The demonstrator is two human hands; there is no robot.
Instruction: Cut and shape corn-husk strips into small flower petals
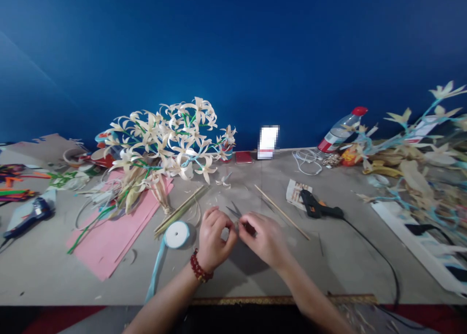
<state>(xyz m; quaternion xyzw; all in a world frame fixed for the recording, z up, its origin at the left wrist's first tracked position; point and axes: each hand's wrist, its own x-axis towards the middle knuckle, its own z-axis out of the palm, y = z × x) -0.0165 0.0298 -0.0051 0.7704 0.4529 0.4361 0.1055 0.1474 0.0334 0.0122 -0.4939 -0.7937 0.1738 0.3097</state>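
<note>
On the grey desk (124, 286), a spray of white flowers (164, 146) stands at the back, and pink sheets (105, 246) lie left of centre. The left hand (217, 234) and right hand (260, 236) meet over the middle, each grip with thumb and fingertips drawn together; I cannot tell whether something tiny is pinched. A black glue gun (315, 206) lies to the right, a light-blue tape roll (177, 234) beside the left hand, and scissors (235, 209), partly hidden, just beyond both hands.

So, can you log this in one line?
left hand: curled | right hand: curled | holding: can't tell | ribbon roll: beside left hand
</note>
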